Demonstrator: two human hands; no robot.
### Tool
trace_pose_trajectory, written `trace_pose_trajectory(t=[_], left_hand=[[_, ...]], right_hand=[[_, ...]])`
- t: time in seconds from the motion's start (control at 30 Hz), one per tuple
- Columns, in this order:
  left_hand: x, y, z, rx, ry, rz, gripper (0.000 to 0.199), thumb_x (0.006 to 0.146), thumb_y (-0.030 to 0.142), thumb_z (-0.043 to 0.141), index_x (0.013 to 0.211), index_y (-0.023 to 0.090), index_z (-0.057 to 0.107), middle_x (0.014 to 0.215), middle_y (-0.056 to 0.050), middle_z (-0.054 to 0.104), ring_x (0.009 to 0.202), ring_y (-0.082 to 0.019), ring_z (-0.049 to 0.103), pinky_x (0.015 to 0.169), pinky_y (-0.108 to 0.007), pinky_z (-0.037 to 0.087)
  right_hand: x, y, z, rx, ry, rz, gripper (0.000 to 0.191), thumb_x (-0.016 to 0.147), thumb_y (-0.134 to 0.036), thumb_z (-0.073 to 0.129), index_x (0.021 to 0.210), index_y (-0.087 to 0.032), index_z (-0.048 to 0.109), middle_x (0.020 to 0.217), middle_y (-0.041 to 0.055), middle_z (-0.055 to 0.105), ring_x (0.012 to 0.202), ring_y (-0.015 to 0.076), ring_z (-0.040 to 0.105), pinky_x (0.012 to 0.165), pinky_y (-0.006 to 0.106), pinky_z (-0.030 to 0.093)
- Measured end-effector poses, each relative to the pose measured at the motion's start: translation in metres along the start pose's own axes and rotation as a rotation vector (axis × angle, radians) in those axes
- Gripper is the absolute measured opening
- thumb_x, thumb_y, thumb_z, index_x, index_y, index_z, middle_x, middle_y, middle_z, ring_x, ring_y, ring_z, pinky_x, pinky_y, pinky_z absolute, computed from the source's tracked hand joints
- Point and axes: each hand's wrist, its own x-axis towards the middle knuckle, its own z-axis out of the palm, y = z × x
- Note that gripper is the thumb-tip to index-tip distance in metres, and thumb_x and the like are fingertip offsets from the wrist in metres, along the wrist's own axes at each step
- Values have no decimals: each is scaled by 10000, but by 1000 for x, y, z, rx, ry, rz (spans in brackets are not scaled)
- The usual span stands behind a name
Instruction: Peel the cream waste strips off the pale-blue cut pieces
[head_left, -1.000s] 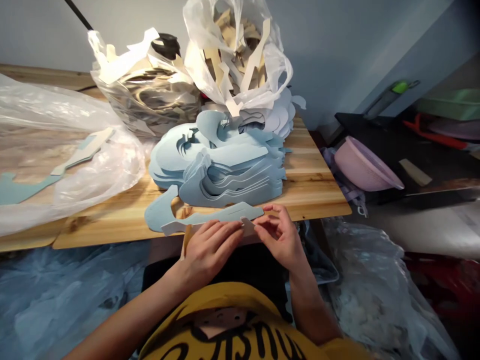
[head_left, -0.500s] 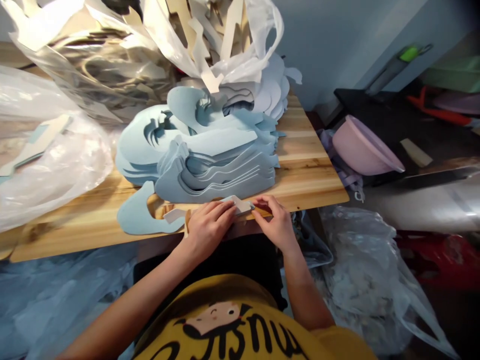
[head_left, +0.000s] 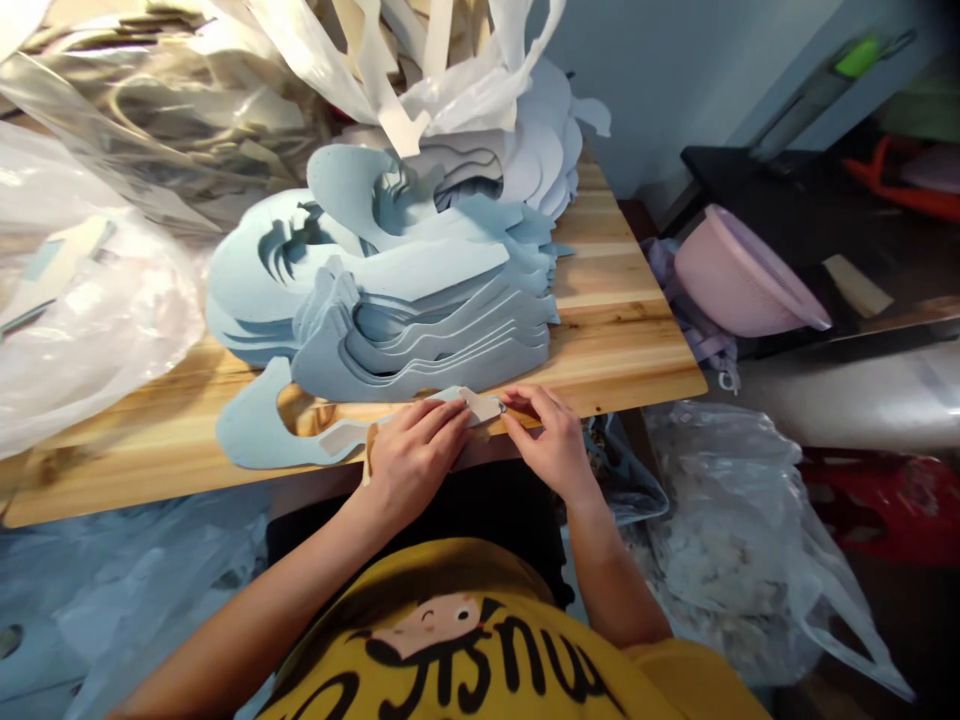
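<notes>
Fingers (head_left: 442, 425) of the left hand (head_left: 412, 465) lie together, pressed flat over the narrow strip of a pale-blue cut-out (head_left: 259, 430). Fingertips (head_left: 521, 398) of the right hand (head_left: 551, 445) are bunched and pinching the cream-coloured tab (head_left: 480, 403) at the strip's far end; the thumbs are mostly hidden, so their exact grip can't be told.

The cut-out lies at the near edge of the wooden tabletop (head_left: 622, 330), partly over it, with the hands just at that edge. Its long axis runs left to right along the edge, wide rounded end pointing left, narrow tab end pointing right between the hands.

It looks like thin foam or stiff card: probably light, a bit springy, and likely to bend or tear at the narrow strip. The wide end looks like the safer place to hold, or the strip with both hands close together, as here.

A stack of similar blue cut-outs (head_left: 420, 340) sits on the tabletop just behind the hands. A clear plastic bag (head_left: 90, 320) lies at the tabletop's left, and a lilac plastic colander (head_left: 746, 275) sits beyond its right edge.
</notes>
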Motion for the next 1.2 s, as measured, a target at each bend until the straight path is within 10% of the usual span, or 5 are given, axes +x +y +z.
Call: trace_pose_trajectory(t=[1.2], left_hand=[[-16,17,9,31,66,-151,149,965,168,610,1093,157,684,1057,-117,722,861,-195,635,781,-324,580]], right_hand=[[4,-13,10,-387,-120,-123,321,1018,-202,499,1277,-242,684,1194,85,666,1067,243,576,987,407,482]])
